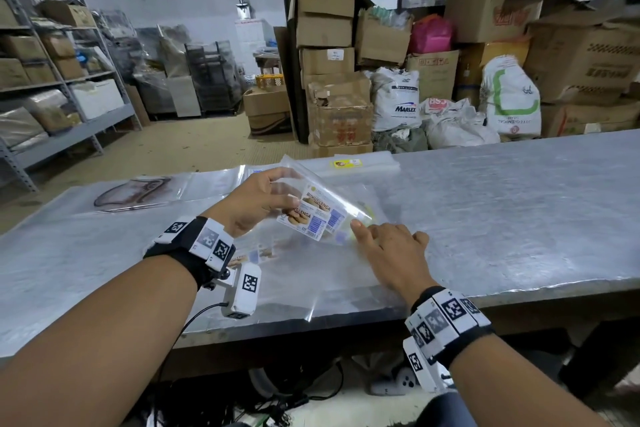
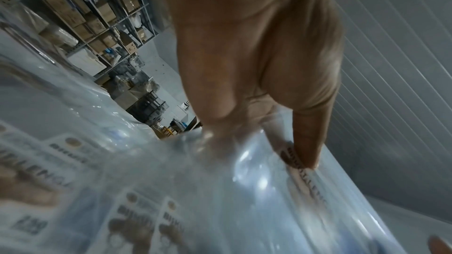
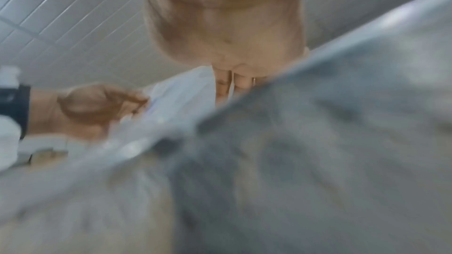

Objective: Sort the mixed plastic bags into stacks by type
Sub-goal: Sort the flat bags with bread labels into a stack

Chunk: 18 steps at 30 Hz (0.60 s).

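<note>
- Both forearms reach in from the near edge of the table (image 1: 519,204), each with a strap of coded tags at the wrist, so the hands work over the mixed heap directly in front of the person.
- Left hand (image 1: 254,199) is raised above the heap and pinches a few clear labelled bags (image 1: 313,215) between thumb and curled fingers; the left wrist view shows a fingertip (image 2: 308,153) pressed on a printed label through the film. Lifting them tilted probably frees them from the sheets beneath.
- Right hand (image 1: 388,246) lies flat on the heap of bags (image 1: 311,274), fingers straight and spread, thumb pointing at the lower edge of the lifted bags. I judge it pins the slippery pile so only the chosen bags come away. The right wrist view is too blurred to add anything.
- More labelled bags of the same print lie in the heap just under the left wrist, so that sort is not yet all gathered.
- Two sorted places seem begun: a stack with a yellow label (image 1: 346,163) at the far edge, and a bag with a brown printed picture (image 1: 133,192) well off to the left. Keeping them apart avoids remixing.
- Thin film clings and slides, so the lifted bunch could drag extras along.
</note>
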Motion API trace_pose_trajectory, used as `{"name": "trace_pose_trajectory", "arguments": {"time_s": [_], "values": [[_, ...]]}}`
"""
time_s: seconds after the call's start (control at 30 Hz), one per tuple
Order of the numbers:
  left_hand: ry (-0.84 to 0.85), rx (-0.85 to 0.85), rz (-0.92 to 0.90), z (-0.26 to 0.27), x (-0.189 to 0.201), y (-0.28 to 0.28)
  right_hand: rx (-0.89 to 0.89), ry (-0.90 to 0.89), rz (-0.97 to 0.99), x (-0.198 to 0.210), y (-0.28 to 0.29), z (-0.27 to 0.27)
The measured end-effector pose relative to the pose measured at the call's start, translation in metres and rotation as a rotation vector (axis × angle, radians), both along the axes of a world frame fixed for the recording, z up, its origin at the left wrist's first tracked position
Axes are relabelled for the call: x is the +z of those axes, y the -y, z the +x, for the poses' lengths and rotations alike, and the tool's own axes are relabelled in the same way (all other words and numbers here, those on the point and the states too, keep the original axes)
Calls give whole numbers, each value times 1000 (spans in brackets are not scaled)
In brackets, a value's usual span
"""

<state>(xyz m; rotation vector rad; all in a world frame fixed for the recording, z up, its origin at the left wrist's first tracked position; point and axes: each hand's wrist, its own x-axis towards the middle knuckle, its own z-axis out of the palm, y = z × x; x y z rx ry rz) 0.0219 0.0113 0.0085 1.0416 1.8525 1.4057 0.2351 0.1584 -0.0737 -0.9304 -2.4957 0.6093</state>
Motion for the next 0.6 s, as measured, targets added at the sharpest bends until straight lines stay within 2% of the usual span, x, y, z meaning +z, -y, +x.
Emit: {"name": "trace_pose_trajectory", "arguments": {"time_s": [0.07, 0.2, 0.37, 0.5, 0.6], "values": [[-7, -46, -17, 3, 1, 4, 49, -65, -107, 9, 2, -8], [11, -57, -30, 8, -2, 10, 153, -354, -403, 21, 7, -21], [47, 28, 70, 14, -9, 9, 208, -476, -421, 20, 11, -38], [-14, 148, 176, 17, -11, 7, 195, -572, -470, 21, 13, -41], [-56, 155, 202, 21, -9, 7, 189, -676, -559, 29, 15, -40]]}}
